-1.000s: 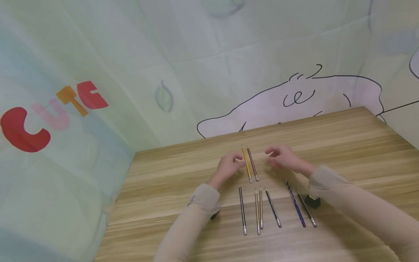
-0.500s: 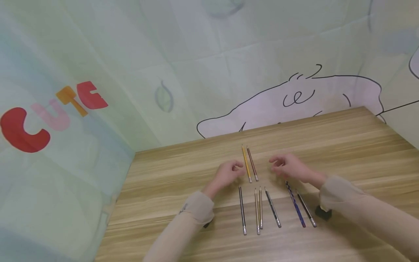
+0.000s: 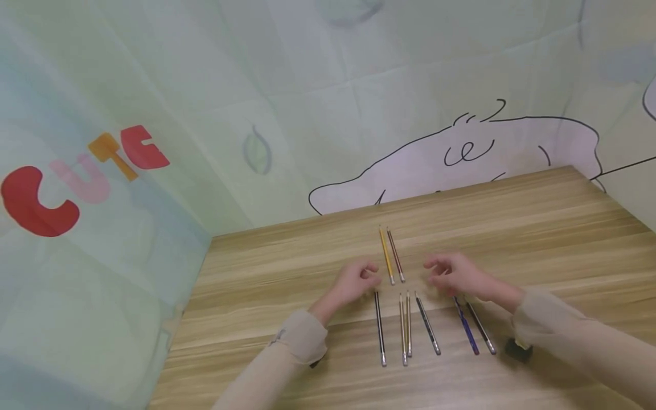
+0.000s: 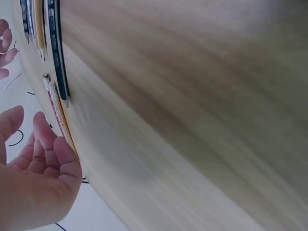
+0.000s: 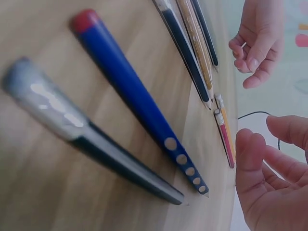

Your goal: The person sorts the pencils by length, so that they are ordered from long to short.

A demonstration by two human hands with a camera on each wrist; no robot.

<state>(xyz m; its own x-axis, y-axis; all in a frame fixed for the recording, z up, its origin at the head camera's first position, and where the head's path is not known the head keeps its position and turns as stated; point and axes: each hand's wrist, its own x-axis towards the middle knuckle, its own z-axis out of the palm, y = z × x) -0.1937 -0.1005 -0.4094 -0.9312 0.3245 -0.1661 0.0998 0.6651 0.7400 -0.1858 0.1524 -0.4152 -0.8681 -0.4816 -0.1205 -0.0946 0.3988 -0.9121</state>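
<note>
My left hand (image 3: 355, 282) hovers with loosely bent fingers just beyond the tip of a black pencil (image 3: 380, 330), holding nothing. To its right lie a yellow pencil (image 3: 386, 256) and a dark red pencil (image 3: 396, 254), side by side at the back. My right hand (image 3: 458, 275), also without anything in it, is over the tip end of a blue pencil (image 3: 468, 333), whose round dimples show in the right wrist view. A dark pencil (image 3: 480, 328) with a silver end lies beside the blue one. Between the hands are two gold-brown pencils (image 3: 403, 336) and another dark pencil (image 3: 427, 323).
All the pencils lie flat on a wood-grain table (image 3: 266, 267), tips pointing away. Behind the table hangs a printed cloth (image 3: 287, 102) with cartoon lines and letters. A small black block (image 3: 519, 350) shows under the right sleeve cuff.
Both hands have drawn back toward the person, the left slightly leftward and the right slightly rightward. The right hand now covers the blue pencil's tip. The pencils have stayed in place.
</note>
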